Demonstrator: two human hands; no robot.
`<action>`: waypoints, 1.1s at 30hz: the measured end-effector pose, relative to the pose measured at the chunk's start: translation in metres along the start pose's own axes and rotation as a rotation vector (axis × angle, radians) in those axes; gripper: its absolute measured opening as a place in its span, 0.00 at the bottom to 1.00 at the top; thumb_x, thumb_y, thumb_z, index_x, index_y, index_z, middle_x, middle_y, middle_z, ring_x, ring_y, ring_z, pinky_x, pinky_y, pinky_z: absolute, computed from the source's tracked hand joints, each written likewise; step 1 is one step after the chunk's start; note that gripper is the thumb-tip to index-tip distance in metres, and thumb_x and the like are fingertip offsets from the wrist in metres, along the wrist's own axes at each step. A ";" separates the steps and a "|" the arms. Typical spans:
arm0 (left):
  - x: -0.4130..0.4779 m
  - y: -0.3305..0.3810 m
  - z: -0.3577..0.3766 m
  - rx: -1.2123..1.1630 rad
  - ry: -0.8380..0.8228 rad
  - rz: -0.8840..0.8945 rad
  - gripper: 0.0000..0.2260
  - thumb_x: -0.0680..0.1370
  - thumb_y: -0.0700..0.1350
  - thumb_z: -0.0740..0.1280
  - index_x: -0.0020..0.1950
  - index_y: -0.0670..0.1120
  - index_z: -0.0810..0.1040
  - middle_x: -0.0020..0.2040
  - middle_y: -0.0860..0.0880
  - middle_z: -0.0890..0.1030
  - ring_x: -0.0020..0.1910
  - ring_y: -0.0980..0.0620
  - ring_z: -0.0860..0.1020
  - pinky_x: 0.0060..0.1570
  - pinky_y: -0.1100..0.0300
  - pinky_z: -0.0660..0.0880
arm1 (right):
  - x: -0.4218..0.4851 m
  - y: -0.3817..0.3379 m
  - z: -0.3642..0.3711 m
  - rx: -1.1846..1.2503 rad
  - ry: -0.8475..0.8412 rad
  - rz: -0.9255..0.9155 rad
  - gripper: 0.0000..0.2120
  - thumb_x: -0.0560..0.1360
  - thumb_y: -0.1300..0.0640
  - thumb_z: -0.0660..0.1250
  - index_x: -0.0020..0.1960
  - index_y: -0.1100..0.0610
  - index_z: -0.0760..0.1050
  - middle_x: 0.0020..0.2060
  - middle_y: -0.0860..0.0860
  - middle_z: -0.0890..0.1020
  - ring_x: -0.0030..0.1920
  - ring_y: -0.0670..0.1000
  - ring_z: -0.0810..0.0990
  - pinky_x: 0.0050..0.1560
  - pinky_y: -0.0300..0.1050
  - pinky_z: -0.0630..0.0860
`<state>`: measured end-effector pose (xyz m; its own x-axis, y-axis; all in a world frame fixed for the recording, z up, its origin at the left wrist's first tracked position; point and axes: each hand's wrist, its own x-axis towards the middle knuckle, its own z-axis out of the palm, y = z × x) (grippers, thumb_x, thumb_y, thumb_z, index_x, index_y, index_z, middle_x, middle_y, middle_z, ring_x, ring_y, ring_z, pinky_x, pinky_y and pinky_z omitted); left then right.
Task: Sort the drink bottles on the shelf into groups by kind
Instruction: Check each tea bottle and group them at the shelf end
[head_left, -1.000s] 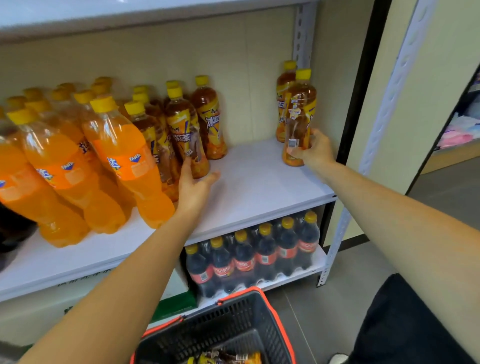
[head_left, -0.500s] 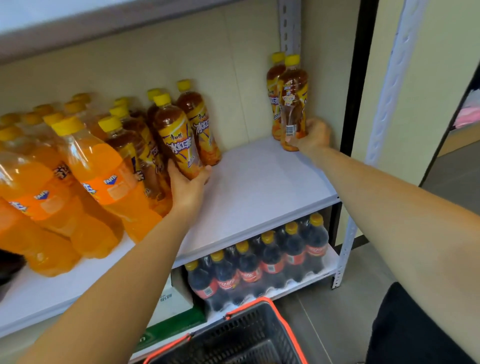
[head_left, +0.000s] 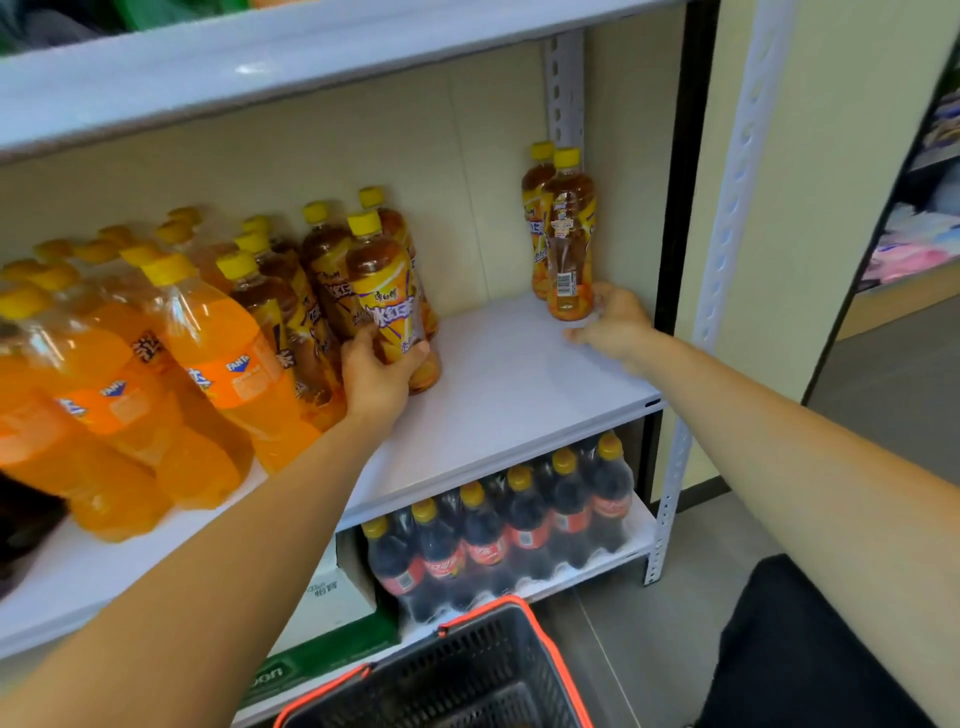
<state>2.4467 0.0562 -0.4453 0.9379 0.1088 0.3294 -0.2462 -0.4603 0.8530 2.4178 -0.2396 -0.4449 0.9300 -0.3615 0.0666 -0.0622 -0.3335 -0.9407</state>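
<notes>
On the white shelf (head_left: 498, 395) stand several orange soda bottles (head_left: 228, 364) at the left and several brown iced tea bottles (head_left: 306, 312) with yellow caps beside them. My left hand (head_left: 376, 379) grips the front iced tea bottle (head_left: 387, 296) low on its body. Two more iced tea bottles (head_left: 569, 234) stand at the shelf's far right corner. My right hand (head_left: 615, 322) lies just right of the front one's base, fingers loosely curled, touching it or just off it.
A pack of cola bottles (head_left: 509, 535) fills the lower shelf. A black basket with a red rim (head_left: 457, 670) sits on the floor below. A white carton (head_left: 332, 597) stands left of the cola. Metal uprights (head_left: 727, 208) bound the right side.
My left hand went from resting beside the iced tea bottle to gripping it. My right hand has let go of the far right bottle, which stands at the corner.
</notes>
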 end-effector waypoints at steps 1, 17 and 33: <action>-0.007 0.002 -0.001 -0.010 -0.021 0.012 0.27 0.74 0.49 0.78 0.70 0.44 0.74 0.65 0.42 0.76 0.62 0.44 0.76 0.66 0.45 0.75 | -0.012 -0.004 0.001 0.025 -0.010 -0.009 0.34 0.72 0.66 0.78 0.74 0.57 0.70 0.59 0.50 0.76 0.62 0.52 0.75 0.59 0.43 0.73; -0.164 0.035 -0.101 -0.008 -0.267 0.245 0.29 0.65 0.62 0.78 0.62 0.52 0.79 0.53 0.57 0.84 0.49 0.54 0.82 0.50 0.49 0.81 | -0.211 -0.114 0.022 0.287 -0.414 -0.391 0.25 0.77 0.57 0.74 0.71 0.49 0.72 0.61 0.47 0.82 0.61 0.43 0.81 0.60 0.41 0.79; -0.247 -0.033 -0.148 -0.247 -0.782 -0.085 0.23 0.77 0.40 0.74 0.70 0.45 0.74 0.63 0.49 0.83 0.62 0.52 0.81 0.63 0.57 0.77 | -0.255 -0.040 0.077 0.562 -0.811 -0.155 0.26 0.71 0.56 0.75 0.68 0.54 0.76 0.59 0.54 0.84 0.60 0.54 0.82 0.59 0.51 0.77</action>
<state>2.1865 0.1749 -0.4949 0.8328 -0.5522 -0.0393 -0.1279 -0.2611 0.9568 2.2110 -0.0666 -0.4500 0.8922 0.4252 0.1521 0.0666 0.2092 -0.9756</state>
